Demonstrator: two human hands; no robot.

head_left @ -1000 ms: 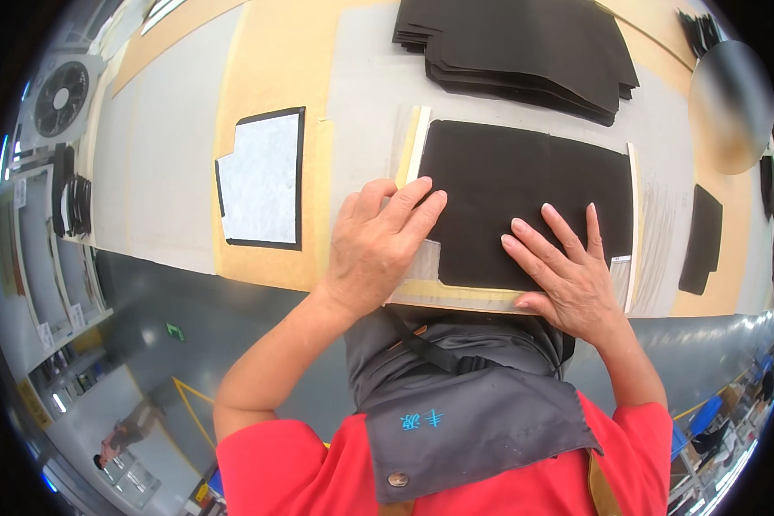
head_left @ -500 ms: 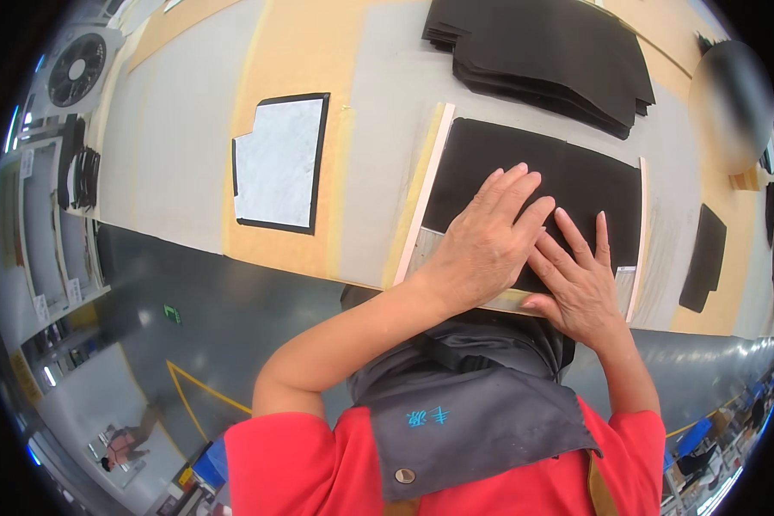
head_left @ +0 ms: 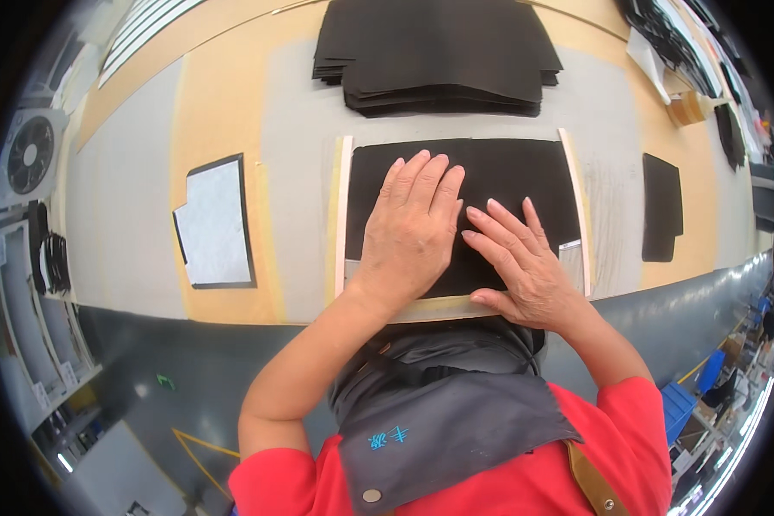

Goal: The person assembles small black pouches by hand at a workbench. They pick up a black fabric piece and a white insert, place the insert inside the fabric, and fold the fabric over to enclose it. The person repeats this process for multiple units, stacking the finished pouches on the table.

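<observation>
The largest thing is the worktable [head_left: 120,198], which has grey and tan areas on its surface. The person stands at its near edge, wearing a dark grey apron [head_left: 456,430] above a red garment. Toward the far side of the table lies a stack of black cut sheets [head_left: 439,52], with its lower edges slightly uneven. Nearer to the person, in front of this stack, a black flat sheet [head_left: 507,176] lies on the table; I cannot tell whether it has one layer or several.

The left hand [head_left: 413,228] rests flat upon this sheet, its fingers straight and close together, grasping nothing. The right hand [head_left: 520,267] is also flat there, released, with its fingers spread; the two hands are just beside each other.

Well to the left lies a whitish panel with black edging [head_left: 215,224]. To the right is a narrower black piece [head_left: 661,206]. The smallest are two pale strips, the left strip [head_left: 345,202] and the right strip [head_left: 575,206], which run along the sheet's two sides.
</observation>
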